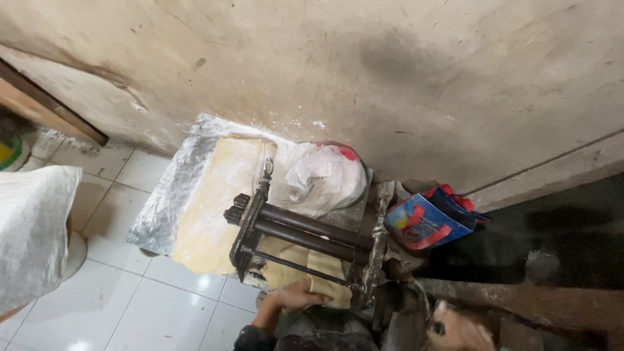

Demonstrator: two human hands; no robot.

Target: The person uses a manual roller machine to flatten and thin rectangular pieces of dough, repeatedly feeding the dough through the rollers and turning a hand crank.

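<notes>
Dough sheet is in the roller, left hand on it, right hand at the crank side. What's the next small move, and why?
Probably ease the dough sheet a little further toward the rollers with the left hand. It rests on the sheet's near end, which hangs slack below the rollers, while rolled dough lies flat on the floured tray beyond. The right hand is blurred; its grip is unclear.

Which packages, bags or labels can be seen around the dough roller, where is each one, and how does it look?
Blue packet: right of the roller machine, against the wall; flat, opened, blue with red and yellow print.
White plastic bag: behind the rollers on the floured tray; crumpled, bulging, with a red patch on top.
Pale sack: far left edge; large, whitish, plain.
No signs or screens are in view.
</notes>
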